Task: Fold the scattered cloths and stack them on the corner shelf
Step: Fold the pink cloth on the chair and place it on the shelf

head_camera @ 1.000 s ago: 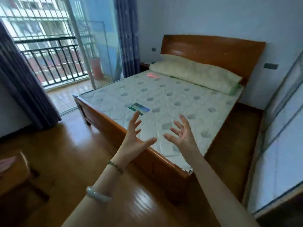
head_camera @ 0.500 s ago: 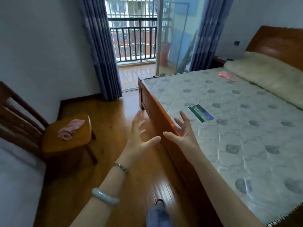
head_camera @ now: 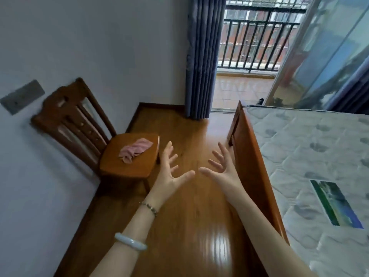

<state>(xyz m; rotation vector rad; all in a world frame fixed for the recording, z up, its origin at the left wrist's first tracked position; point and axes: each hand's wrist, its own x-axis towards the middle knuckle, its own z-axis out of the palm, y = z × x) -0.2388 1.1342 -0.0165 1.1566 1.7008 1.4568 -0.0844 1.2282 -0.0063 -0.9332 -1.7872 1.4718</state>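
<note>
Crumpled pink cloth (head_camera: 135,149) on glossy wooden chair (head_camera: 127,162), splayed empty left hand (head_camera: 169,174)

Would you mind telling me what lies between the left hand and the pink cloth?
In the head view, only bare chair seat separates the left hand from the pink cloth.

Pink cloth (head_camera: 135,149), brown chair (head_camera: 127,160), grey-spotted mattress (head_camera: 311,148)

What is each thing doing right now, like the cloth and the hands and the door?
pink cloth: crumpled, unfolded, lying on the chair seat
chair: upright, against the wall
left hand: open, fingers spread, empty
right hand: open, fingers spread, empty
curtain: drawn aside
balcony door: slid open
mattress: bare, no sheet
</note>
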